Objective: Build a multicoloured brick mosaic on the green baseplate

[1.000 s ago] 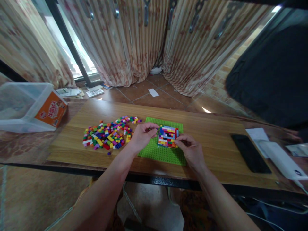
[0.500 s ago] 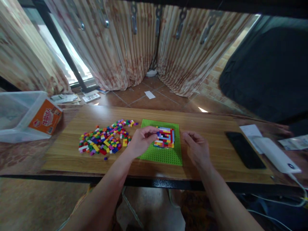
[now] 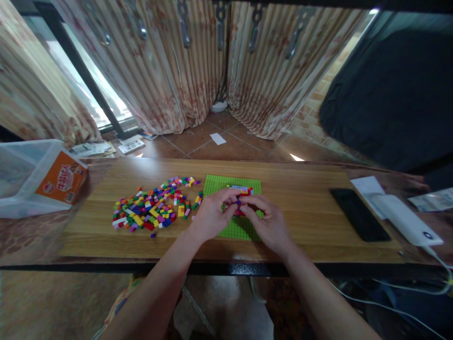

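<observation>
My left hand [image 3: 212, 215] and my right hand [image 3: 269, 222] meet above the green baseplate [image 3: 233, 231]. A small dark blue brick [image 3: 239, 203] shows between their fingertips, and both hands are closed in a pinch around it. Under them is a patch of colourful building bricks [image 3: 244, 190] on the plate. Its upper edge, with red, white and yellow pieces, stays visible; my fingers hide most of the rest.
Loose bricks [image 3: 141, 210] are heaped left of the plate on the wooden table [image 3: 304, 189]. A clear plastic bin [image 3: 21, 184] stands far left. A black phone [image 3: 359, 215] and a white power-bank-like device [image 3: 406, 222] with a cable lie at the right.
My right hand has moved left over the baseplate and joined my left hand at the dark blue brick. The view has shifted slightly.
</observation>
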A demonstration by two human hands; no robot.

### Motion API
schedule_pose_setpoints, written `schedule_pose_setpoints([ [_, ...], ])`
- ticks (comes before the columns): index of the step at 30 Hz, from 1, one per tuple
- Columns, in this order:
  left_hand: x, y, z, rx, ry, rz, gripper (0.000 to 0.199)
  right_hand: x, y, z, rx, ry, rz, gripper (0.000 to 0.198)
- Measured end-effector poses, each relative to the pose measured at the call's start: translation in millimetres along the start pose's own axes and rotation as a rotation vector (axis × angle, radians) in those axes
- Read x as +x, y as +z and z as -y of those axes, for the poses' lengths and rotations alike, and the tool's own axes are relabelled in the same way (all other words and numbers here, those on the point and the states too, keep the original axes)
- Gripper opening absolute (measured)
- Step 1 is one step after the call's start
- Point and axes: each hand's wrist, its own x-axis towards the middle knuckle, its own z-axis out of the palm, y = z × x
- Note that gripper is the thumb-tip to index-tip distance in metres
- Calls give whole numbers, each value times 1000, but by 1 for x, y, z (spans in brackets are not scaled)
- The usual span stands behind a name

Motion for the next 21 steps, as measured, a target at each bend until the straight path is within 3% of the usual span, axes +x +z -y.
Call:
schedule_pose_setpoints([
  [11, -2, 7, -7, 38, 15, -17, 35, -2, 2, -1, 195, 185, -24, 14],
  [16, -2, 9, -10, -25, -4, -13, 31, -1, -8, -4, 139, 184, -26, 15],
  [21, 2, -2, 4, 32, -143, -167, 27, 4, -32, -11, 80, 216, -164, 13],
])
